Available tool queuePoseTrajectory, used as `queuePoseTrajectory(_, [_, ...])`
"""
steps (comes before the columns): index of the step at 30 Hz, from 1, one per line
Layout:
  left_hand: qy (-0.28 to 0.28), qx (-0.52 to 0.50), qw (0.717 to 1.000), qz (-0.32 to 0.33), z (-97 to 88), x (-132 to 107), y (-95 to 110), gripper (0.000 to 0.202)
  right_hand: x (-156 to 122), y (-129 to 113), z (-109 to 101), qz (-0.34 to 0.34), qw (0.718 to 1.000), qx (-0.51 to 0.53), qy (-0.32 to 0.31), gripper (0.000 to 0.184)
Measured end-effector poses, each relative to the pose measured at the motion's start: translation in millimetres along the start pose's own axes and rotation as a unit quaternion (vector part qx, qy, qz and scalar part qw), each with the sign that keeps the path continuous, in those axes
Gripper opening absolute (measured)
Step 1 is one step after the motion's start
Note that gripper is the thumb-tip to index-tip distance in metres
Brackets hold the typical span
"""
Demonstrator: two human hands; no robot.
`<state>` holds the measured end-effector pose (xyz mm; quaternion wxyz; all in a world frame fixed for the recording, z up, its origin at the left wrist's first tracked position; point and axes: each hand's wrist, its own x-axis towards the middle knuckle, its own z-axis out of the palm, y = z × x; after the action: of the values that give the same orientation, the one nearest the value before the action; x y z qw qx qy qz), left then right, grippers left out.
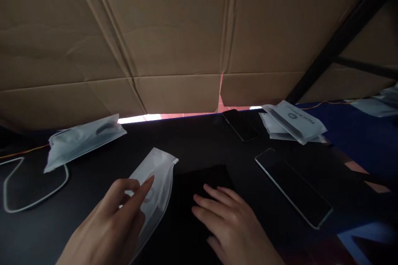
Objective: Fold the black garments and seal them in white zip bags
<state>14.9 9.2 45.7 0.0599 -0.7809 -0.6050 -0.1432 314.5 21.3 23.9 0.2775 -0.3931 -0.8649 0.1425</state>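
Note:
A frosted white zip bag (157, 169) with a slider at its top corner lies slanted on the dark tabletop. My left hand (108, 219) is over its lower part, fingers curled and thumb against them, closed on the bag; the exact grip is partly hidden. Under my right hand (230, 219) is a black cloth-like piece (202, 178). The right fingers are stretched out and rest flat on it, holding nothing. To the right of that hand is a phone-shaped dark panel with a pale edge (294, 188).
Another dark phone-like panel (241, 125) lies farther back. White printed pouches (294, 120) are stacked at the back right. A filled frosted pouch (85, 140) and a white cable (37, 207) lie at left. Cardboard (174, 29) rises behind the table, with a dark metal bar (336, 45) at right.

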Motion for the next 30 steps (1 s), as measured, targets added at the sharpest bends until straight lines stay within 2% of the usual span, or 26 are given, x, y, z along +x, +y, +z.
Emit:
queuePoseTrajectory(4, [0.003,0.009,0.998,0.066,0.4,10.1,12.1,0.046,-1.2,-3.4,-3.7,0.053,0.984,-0.002,0.170,0.061])
queuePoseTrajectory(7, [0.048,-0.022,0.992,0.117,-0.5,19.2,29.9,0.046,6.9,-15.2,-8.5,0.032,0.975,-0.035,0.216,0.056])
queuePoseTrajectory(11, [0.031,-0.138,0.985,0.095,-1.0,22.3,40.5,0.070,17.7,-30.8,10.8,-0.019,0.980,-0.061,0.190,0.032])
queuePoseTrajectory(13, [0.016,-0.200,0.979,0.046,-0.2,20.7,38.1,0.061,19.5,-33.4,24.7,-0.037,0.980,-0.091,0.170,0.022])
queuePoseTrajectory(16, [-0.023,-0.271,0.962,-0.025,1.9,18.9,36.6,0.043,21.0,-35.5,39.1,-0.044,0.983,-0.118,0.136,0.020])
queuePoseTrajectory(18, [-0.044,-0.307,0.950,-0.038,3.2,19.2,41.9,0.041,23.9,-39.4,46.2,-0.023,0.983,-0.115,0.144,0.018])
queuePoseTrajectory(21, [-0.034,-0.342,0.939,-0.023,4.1,19.1,54.9,0.042,30.5,-48.5,58.7,0.045,0.970,-0.115,0.208,0.017])
queuePoseTrajectory(23, [-0.023,-0.341,0.940,-0.005,4.3,16.7,58.3,0.044,34.1,-53.2,65.9,0.090,0.959,-0.130,0.235,0.021])
queuePoseTrajectory(25, [-0.030,-0.320,0.947,0.008,5.6,12.3,52.1,0.048,35.7,-54.7,68.0,0.106,0.959,-0.140,0.222,0.023])
queuePoseTrajectory(28, [-0.033,-0.241,0.970,0.017,12.8,5.6,27.2,0.057,34.5,-50.3,61.3,0.049,0.982,-0.116,0.139,0.010])
queuePoseTrajectory(30, [-0.019,-0.167,0.985,0.047,21.2,2.5,9.4,0.063,32.1,-44.7,55.8,-0.013,0.991,-0.097,0.088,0.011])
